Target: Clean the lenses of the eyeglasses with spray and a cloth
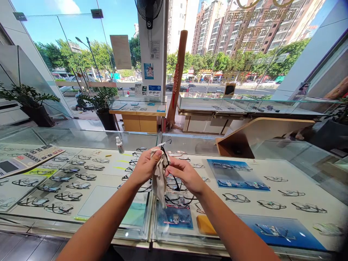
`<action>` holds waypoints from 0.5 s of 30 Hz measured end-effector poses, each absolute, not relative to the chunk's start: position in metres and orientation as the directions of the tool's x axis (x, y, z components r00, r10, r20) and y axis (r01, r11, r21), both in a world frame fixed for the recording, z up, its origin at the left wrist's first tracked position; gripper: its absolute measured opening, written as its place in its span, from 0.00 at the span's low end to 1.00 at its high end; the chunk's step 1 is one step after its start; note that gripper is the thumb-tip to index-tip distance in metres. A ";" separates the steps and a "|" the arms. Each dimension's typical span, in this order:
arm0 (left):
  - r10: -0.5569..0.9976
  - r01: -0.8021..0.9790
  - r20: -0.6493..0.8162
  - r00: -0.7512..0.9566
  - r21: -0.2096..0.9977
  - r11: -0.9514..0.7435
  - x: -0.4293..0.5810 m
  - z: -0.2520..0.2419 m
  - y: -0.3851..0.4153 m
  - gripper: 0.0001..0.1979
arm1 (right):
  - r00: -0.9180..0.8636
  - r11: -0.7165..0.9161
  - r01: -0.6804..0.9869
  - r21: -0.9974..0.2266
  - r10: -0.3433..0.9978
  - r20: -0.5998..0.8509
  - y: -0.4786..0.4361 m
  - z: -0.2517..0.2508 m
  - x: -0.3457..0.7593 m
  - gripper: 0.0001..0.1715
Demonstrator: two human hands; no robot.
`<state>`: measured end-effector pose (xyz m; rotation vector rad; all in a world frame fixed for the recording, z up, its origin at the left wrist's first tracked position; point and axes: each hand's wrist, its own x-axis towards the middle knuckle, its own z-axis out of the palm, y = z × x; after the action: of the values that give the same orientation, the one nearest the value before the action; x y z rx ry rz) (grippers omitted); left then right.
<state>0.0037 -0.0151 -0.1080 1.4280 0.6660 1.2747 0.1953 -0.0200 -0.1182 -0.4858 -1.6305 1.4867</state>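
Both my hands meet above the glass display counter [108, 203]. My left hand [145, 167] is closed on a pale grey cleaning cloth [159, 179] that hangs down between the hands. The cloth is wrapped round part of a pair of thin black-framed glasses [170, 165]. My right hand [185, 174] pinches the glasses from the right side, fingers closed. One temple arm of the glasses sticks up above the cloth, another slants down below my right hand.
Under the counter glass lie several rows of spectacle frames [67, 181] and blue display cards [236, 175]. A small white spray bottle [119, 145] stands on the counter behind my hands. A calculator and card [29, 157] lie at far left. A wooden stand [252, 136] sits at right.
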 end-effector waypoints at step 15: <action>0.906 -0.112 0.395 0.151 0.918 -0.381 0.010 -0.106 -0.019 0.31 | -0.544 0.268 -0.223 -0.937 0.764 0.347 -0.020 -0.122 0.190 0.24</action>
<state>0.0097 -0.0191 -0.1062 1.5076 0.8043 1.3951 0.1902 -0.0198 -0.1217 -0.5040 -1.6662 1.4214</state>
